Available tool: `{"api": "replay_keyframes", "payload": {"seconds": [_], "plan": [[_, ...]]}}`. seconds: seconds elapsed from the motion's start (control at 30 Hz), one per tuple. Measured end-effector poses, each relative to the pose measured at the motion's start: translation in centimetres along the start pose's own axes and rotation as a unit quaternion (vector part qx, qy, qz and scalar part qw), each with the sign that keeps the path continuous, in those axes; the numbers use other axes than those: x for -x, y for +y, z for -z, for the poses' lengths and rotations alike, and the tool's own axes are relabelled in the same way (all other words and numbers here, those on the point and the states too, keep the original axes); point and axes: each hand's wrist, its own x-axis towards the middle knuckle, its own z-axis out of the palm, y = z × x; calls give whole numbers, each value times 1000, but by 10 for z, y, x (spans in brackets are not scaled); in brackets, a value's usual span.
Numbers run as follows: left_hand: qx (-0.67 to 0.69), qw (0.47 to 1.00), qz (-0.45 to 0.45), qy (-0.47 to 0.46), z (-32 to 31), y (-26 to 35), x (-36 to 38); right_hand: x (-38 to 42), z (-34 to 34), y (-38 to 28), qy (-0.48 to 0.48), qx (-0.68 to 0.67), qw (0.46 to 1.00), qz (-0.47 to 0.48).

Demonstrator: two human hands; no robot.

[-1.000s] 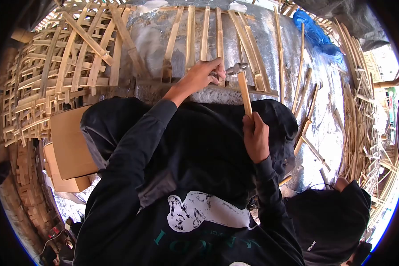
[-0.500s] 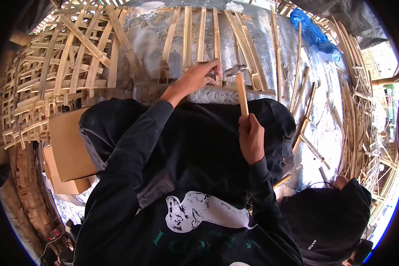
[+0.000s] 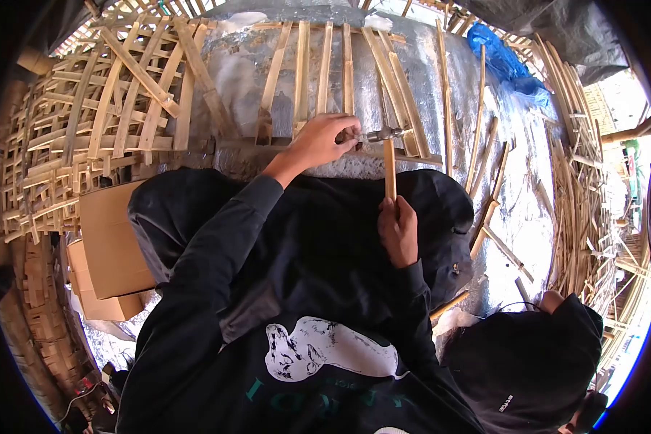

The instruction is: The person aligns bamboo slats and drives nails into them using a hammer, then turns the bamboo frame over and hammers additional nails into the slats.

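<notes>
Here's the right hand point(image 3: 399, 233), wrapped closed around the pale wooden handle of the steel-headed hammer point(image 3: 390, 171), its head up by the near edge of the pale bamboo slat frame point(image 3: 301, 65) – and just beside that head, the left hand point(image 3: 322, 142), fingers curled in tight, anything pinched there too small to tell.

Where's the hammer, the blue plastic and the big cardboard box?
Hammer point(image 3: 390, 170): head view, wooden handle.
Blue plastic point(image 3: 498, 59): head view, crumpled middle.
Big cardboard box point(image 3: 114, 246): head view, large side panel.
</notes>
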Motion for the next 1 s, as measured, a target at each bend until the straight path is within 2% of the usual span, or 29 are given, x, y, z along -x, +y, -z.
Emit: {"api": "replay_keyframes", "payload": {"seconds": [0.07,0.1,0.37,0.47,0.6,0.67,0.73,0.8,0.9,1.0], "plan": [[15,1000,7,5,-1,-1,1,-5,0,13,-13,26,997,68],[29,999,16,9,-2,-3,1,-6,0,12,-14,26,997,70],[11,1000,-4,27,-5,-9,5,-3,1,1,-38,-37,999,-9],[11,1000,-4,23,-5,-8,6,-10,0,21,-45,-23,998,46],[34,999,13,-6,2,-8,6,-7,0,13,-45,-37,997,43],[62,998,-6,-3,2,-15,5,-5,0,6,-49,-40,998,11],[90,996,-21,-1,2,-19,5,-5,0,8,-47,-30,998,18],[122,992,32,-20,2,-20,6,-4,0,8,-45,-22,999,22],[95,993,53,-37,3,-18,7,-2,-1,6,-44,-46,998,16],[99,995,27,15,-1,-18,7,-3,0,11,-46,-44,998,15]]}}
